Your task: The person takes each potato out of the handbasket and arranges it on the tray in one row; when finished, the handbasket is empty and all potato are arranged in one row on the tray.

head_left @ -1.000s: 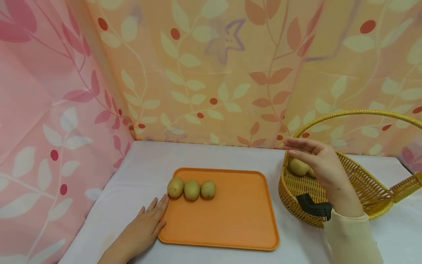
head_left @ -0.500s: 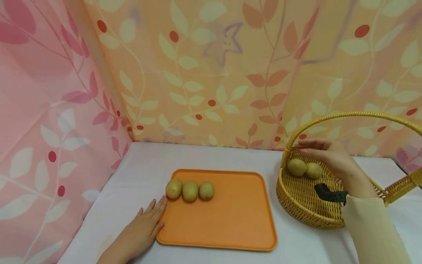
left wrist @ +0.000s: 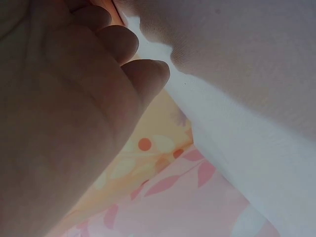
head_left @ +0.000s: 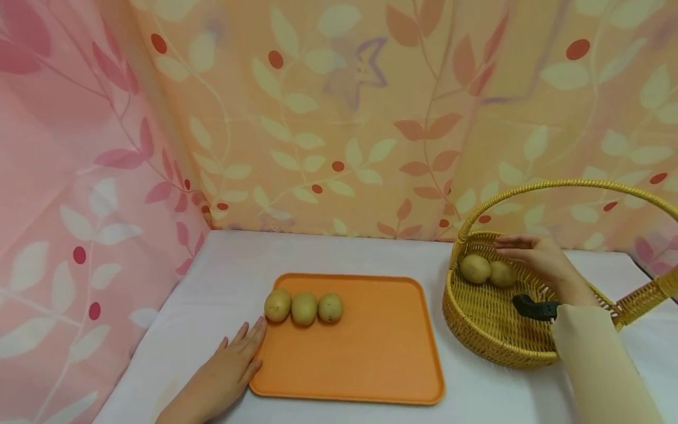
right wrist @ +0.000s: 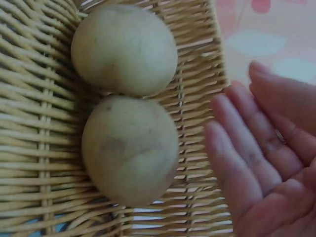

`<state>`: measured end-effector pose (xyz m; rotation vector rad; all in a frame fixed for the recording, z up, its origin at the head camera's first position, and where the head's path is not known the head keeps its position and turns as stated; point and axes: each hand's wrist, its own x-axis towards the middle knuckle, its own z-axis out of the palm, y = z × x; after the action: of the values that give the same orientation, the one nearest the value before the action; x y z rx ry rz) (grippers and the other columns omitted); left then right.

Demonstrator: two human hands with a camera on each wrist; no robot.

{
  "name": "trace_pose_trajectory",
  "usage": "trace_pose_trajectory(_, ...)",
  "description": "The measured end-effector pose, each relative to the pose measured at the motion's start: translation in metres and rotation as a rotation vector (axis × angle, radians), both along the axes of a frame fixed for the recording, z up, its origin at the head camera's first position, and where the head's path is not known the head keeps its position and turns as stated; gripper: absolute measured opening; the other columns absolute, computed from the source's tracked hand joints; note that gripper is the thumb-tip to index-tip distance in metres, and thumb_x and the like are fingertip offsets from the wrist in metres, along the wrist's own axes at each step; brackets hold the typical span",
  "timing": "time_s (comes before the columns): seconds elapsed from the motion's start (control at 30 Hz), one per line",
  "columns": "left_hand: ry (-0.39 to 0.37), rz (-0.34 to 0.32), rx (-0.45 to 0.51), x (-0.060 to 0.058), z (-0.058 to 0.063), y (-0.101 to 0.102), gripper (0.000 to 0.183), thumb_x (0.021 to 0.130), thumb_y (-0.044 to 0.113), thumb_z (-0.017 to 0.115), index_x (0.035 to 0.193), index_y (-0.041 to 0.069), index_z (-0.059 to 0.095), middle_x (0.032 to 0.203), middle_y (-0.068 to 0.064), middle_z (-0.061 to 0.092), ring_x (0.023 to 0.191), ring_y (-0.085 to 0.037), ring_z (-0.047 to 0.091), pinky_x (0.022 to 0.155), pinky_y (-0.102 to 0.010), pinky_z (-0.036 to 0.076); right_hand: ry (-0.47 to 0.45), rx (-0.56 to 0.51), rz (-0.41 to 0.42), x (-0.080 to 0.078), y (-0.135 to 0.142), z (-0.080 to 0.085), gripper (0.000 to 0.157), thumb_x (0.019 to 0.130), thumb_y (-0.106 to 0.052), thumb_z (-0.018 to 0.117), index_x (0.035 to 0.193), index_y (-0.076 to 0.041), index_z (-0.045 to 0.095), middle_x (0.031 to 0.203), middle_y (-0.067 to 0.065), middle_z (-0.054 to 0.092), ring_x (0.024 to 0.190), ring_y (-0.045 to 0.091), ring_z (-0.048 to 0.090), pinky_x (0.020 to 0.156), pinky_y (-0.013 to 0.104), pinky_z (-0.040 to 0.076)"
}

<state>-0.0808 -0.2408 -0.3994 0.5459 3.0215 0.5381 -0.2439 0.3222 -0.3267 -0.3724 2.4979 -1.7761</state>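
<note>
Extending over the wicker basket (head_left: 492,351), my right hand (head_left: 541,259) grips nothing: its fingers are straight, lying close alongside one another, with the palm bare. Two basket potatoes (head_left: 475,269) lie side by side, touching, on the woven floor near the far left wall. The right-wrist view shows a gap between my fingertips and both items. The basket handle (head_left: 572,184) arches above my wrist. A black wrist device (head_left: 535,308) sits forward of the cream sleeve (head_left: 598,353).

My left hand (head_left: 228,365) lies at the left edge of the orange tray (head_left: 365,353), fingers straight and slightly spread, fingertips on the rim; it pinches nothing. Three tray potatoes (head_left: 304,308) stand in a row at the tray's upper left. The leftmost is just beyond my fingertips; contact with it cannot be determined. Tray and basket rest apart on a white tablecloth (head_left: 238,265), tray to the left, before a leaf-patterned backdrop (head_left: 318,118).
</note>
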Motion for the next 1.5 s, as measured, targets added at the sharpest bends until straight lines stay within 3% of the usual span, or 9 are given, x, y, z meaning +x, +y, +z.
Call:
trace_pose_trajectory(0.17,0.021,-0.002,-0.014,-0.002,-0.002,-0.001,0.058,0.095,0.021,0.056,0.144,0.000,0.034,0.147,-0.013,0.037,0.134,-0.038,0.033,0.100,-0.064,0.027,-0.007,0.248,-0.070,-0.002,0.006,-0.005,0.045,0.090,-0.009,0.064,0.123,0.018,0.050,0.097,-0.018,0.065,0.087,-0.009,0.058,0.073,0.010,0.046)
trace_pose_trajectory(0.37,0.033,-0.003,-0.020,-0.002,-0.003,-0.001,0.059,0.094,0.020,0.057,0.144,-0.001,0.034,0.147,-0.014,0.037,0.133,-0.038,0.034,0.099,-0.065,0.028,-0.048,0.332,-0.085,-0.002,0.009,-0.009,0.053,0.089,-0.012,0.066,0.127,0.019,0.045,0.110,0.005,0.066,0.086,-0.010,0.056,0.073,0.011,0.044)
trace_pose_trajectory(0.5,0.032,-0.004,-0.020,-0.002,-0.002,0.000,0.059,0.094,0.019,0.057,0.144,-0.002,0.034,0.147,-0.014,0.037,0.133,-0.038,0.034,0.099,-0.065,0.028,-0.087,0.387,-0.069,-0.001,0.010,-0.010,0.056,0.088,-0.014,0.067,0.129,0.017,0.045,0.122,0.024,0.058,0.086,-0.010,0.054,0.073,0.014,0.045)
trace_pose_trajectory(0.67,0.018,-0.001,-0.018,-0.001,0.000,0.000,0.059,0.095,0.020,0.056,0.144,-0.001,0.033,0.147,-0.014,0.035,0.134,-0.038,0.033,0.099,-0.065,0.027,-0.189,0.411,-0.037,-0.001,0.011,-0.012,0.065,0.088,-0.021,0.068,0.135,0.015,0.039,0.134,0.031,0.045,0.089,-0.009,0.050,0.075,0.019,0.046)
trace_pose_trajectory(0.8,0.005,0.002,-0.022,0.000,0.000,-0.001,0.058,0.095,0.020,0.056,0.145,0.000,0.033,0.148,-0.013,0.034,0.134,-0.038,0.032,0.100,-0.065,0.027,-0.264,0.405,-0.005,-0.003,0.009,-0.015,0.068,0.088,-0.022,0.068,0.136,0.014,0.036,0.131,0.031,0.048,0.091,0.001,0.055,0.077,0.025,0.049)
trace_pose_trajectory(0.93,0.008,0.002,-0.021,0.000,-0.001,-0.001,0.059,0.095,0.020,0.056,0.145,0.000,0.033,0.148,-0.013,0.034,0.135,-0.037,0.031,0.100,-0.065,0.027,-0.252,0.483,0.017,-0.004,0.007,-0.017,0.070,0.085,-0.025,0.071,0.134,0.014,0.040,0.123,0.025,0.056,0.093,0.010,0.056,0.079,0.029,0.048)
trace_pose_trajectory(1.03,0.009,0.000,-0.006,0.000,-0.001,0.000,0.059,0.095,0.020,0.056,0.145,0.000,0.032,0.148,-0.013,0.035,0.135,-0.037,0.031,0.100,-0.065,0.026,-0.230,0.535,0.031,-0.003,0.007,-0.017,0.070,0.085,-0.027,0.071,0.133,0.014,0.042,0.122,0.025,0.057,0.096,0.013,0.054,0.082,0.031,0.044)
trace_pose_trajectory(1.5,0.001,0.001,-0.005,-0.002,0.001,-0.001,0.058,0.095,0.020,0.055,0.145,0.000,0.032,0.148,-0.014,0.035,0.135,-0.038,0.031,0.101,-0.064,0.026,-0.205,0.565,0.033,-0.003,0.003,-0.013,0.069,0.084,-0.029,0.071,0.132,0.012,0.045,0.121,0.024,0.058,0.098,0.013,0.053,0.083,0.029,0.042)
